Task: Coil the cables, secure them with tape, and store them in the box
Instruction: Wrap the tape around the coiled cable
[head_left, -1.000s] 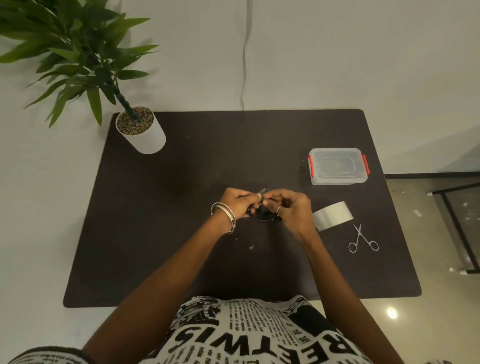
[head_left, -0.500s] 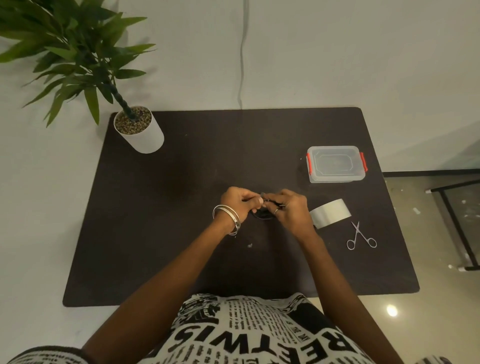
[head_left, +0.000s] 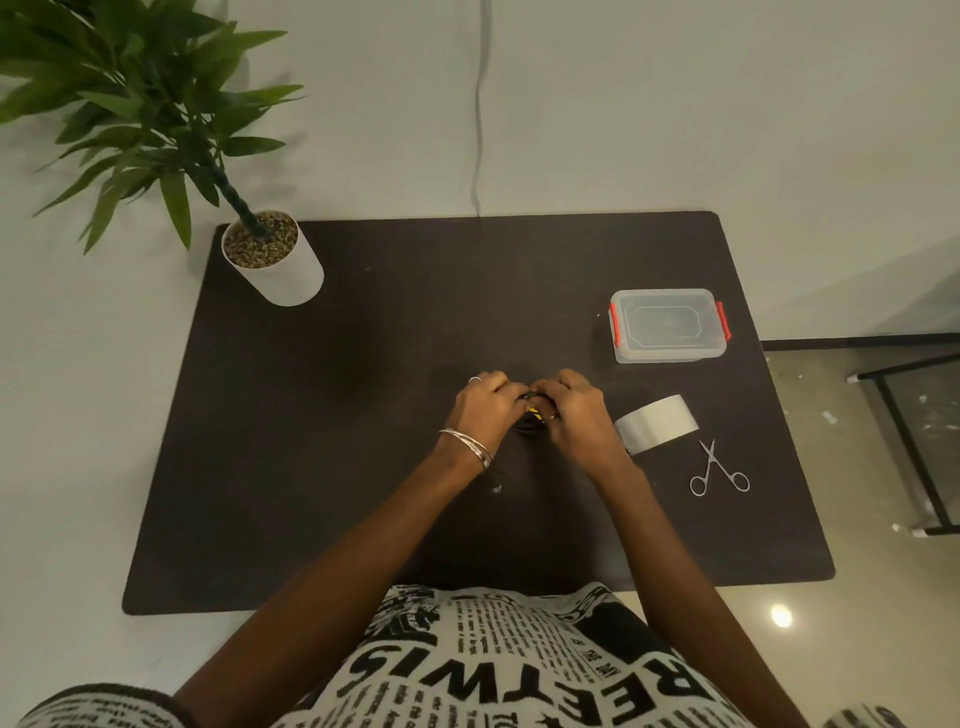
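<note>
Hands meet at the middle of the dark counter (head_left: 322, 467): the left hand (head_left: 483, 410) and right hand (head_left: 574, 415) both curl around a small black cable coil (head_left: 532, 415), mostly hidden between them. Just right of the coil lies a tape roll (head_left: 657, 423), with scissors (head_left: 719, 470) beyond it. Behind the tape sits the closed box (head_left: 667, 325). A potted plant (head_left: 270, 260) stands far left of the box.
</note>
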